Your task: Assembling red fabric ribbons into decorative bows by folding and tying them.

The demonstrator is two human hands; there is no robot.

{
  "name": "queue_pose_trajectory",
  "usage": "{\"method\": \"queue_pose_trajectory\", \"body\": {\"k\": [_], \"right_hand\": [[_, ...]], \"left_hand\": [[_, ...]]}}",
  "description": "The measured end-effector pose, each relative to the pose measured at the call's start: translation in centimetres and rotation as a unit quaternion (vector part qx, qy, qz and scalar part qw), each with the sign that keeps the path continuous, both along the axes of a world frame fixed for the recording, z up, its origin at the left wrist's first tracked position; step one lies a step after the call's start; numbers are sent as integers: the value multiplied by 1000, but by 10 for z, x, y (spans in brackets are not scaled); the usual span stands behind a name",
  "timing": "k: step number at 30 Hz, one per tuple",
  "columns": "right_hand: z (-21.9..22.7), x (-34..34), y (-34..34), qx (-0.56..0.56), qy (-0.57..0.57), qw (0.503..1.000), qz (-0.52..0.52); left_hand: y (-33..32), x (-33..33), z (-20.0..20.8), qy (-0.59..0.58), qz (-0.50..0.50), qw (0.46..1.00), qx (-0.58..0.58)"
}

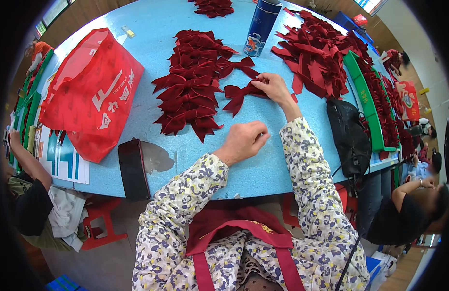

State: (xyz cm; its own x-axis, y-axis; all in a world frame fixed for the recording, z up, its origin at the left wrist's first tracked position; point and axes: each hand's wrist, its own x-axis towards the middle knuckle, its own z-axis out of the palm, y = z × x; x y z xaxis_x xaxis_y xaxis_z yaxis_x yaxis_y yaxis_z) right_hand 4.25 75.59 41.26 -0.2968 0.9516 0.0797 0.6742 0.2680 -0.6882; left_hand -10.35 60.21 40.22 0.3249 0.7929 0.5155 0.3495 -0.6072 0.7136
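My right hand (274, 88) pinches the right side of a dark red velvet bow (237, 98), whose left loop and tail spread over the blue table. Below it, my left hand (244, 142) rests with its fingers curled in and the thumb against them; nothing sticks out of it. Left of both hands lie overlapping rows of finished bows (188, 82) of the same fabric. Another single bow (243, 65) touches the right edge of these rows, just above the bow I hold. Part of the held bow is hidden by my fingers.
A blue tumbler (261, 28) stands behind the bows. Loose red ribbon pieces (314, 56) heap at the far right, beside a green tray (367, 104) and a black bag (348, 138). A red shopping bag (96, 92) and a dark phone (133, 169) lie left. People sit on both sides.
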Motion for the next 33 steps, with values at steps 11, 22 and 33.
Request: {"method": "queue_pose_trajectory", "body": {"k": [11, 22, 33], "right_hand": [[23, 128, -21, -117, 336, 924, 142], [-2, 201, -16, -161, 565, 809, 2], [-3, 187, -30, -186, 467, 860, 89]], "left_hand": [[55, 83, 38, 3, 285, 932, 225], [77, 143, 37, -247, 56, 914, -316], [81, 146, 26, -362, 29, 864, -349]]}}
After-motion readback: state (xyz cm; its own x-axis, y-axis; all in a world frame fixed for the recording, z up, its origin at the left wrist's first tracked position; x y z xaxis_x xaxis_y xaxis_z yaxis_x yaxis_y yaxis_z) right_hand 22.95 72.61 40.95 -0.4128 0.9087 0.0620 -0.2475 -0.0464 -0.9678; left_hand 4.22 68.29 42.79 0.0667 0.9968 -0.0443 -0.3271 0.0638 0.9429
